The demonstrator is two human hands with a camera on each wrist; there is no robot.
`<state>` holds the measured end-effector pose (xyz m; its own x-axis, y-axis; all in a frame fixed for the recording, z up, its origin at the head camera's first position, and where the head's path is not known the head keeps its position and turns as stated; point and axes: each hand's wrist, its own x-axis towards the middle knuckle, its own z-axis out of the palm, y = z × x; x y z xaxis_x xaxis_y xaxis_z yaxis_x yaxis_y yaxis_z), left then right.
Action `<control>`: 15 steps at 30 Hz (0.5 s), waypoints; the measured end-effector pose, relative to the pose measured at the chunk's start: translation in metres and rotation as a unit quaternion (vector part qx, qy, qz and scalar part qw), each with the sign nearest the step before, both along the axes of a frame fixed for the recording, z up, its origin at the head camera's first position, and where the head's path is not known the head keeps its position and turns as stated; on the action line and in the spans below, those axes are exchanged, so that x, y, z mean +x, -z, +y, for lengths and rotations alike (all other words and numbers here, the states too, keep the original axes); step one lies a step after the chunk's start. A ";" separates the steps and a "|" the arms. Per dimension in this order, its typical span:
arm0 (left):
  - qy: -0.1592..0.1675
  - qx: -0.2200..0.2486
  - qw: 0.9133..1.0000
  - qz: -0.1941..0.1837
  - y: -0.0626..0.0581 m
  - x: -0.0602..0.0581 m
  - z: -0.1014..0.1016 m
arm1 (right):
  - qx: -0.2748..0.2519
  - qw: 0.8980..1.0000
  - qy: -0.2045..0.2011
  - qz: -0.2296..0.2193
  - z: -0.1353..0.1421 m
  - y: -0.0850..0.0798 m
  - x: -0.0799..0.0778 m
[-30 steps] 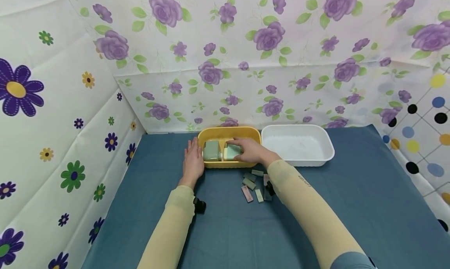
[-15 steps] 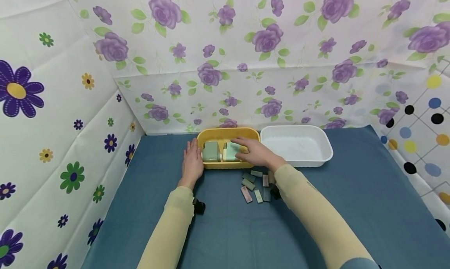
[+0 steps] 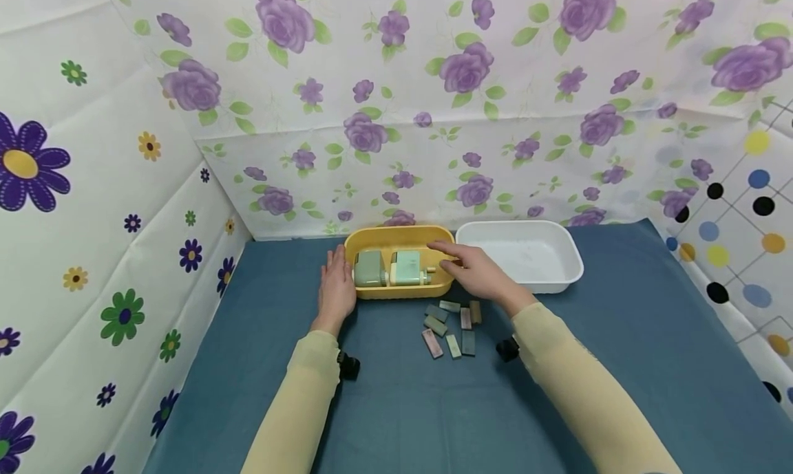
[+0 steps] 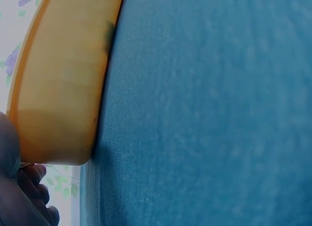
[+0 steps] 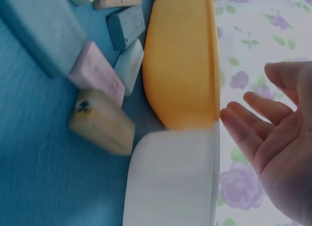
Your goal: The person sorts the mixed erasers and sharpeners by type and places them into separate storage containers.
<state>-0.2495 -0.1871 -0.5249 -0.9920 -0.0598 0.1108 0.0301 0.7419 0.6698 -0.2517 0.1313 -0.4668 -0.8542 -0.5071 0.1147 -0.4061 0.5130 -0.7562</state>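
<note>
Bottles (image 3: 407,267), two, green: lying in yellow tray (image 3: 399,237), twelve o'clock. Straight-fingered left hand (image 3: 336,292) touching nine-o'clock end; empty, spread right hand (image 3: 480,271) hovering at three. You're probably arranging; next grip needing narrower fingers.

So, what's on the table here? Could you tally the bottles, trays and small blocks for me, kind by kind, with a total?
Bottles: 2
Yellow tray: 1
White tray: 1
Small blocks: 8
Total: 12
</note>
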 end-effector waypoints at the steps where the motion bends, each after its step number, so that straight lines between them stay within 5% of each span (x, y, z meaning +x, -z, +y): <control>1: 0.000 -0.001 1.000 0.000 0.000 0.000 0.000 | -0.006 1.000 0.001 0.000 0.003 0.000 0.001; 15: 0.003 0.005 1.000 -0.002 -0.001 0.001 0.001 | -0.051 0.993 0.097 0.037 0.042 0.005 0.016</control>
<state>-0.2487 -0.1866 -0.5234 -0.9927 -0.0556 0.1069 0.0317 0.7351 0.6772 -0.2361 0.1731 -0.4716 -0.9221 -0.3158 0.2234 -0.3635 0.5100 -0.7796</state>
